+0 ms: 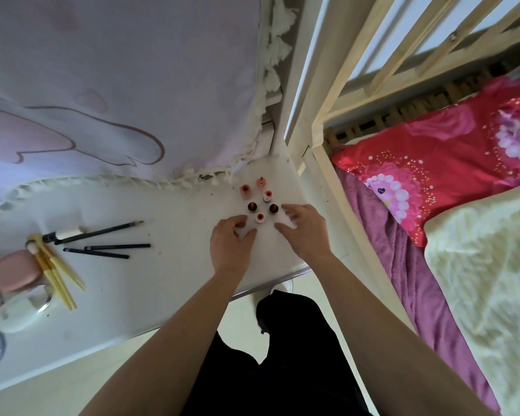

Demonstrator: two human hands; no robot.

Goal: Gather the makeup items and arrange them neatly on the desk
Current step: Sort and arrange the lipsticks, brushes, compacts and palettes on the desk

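Note:
Several small lipsticks [260, 202] stand upright in a tight cluster near the back right corner of the white desk [162, 265]. My left hand [231, 241] sits just in front of the cluster on its left, with fingers and thumb curled round what looks like a small white tube [241, 229]. On the cluster's right, my right hand [303, 232] curls its fingers over another small white piece [293, 223]. Both white pieces are mostly hidden. Three dark eye pencils [102, 238] lie loose at mid-desk.
Yellow-handled brushes [57, 274], a pink compact [18, 271], a white oval case [21, 313] and bottles crowd the desk's left end. A tasselled cloth [132, 85] hangs behind the desk. A wooden bed frame [336, 181] borders the right edge.

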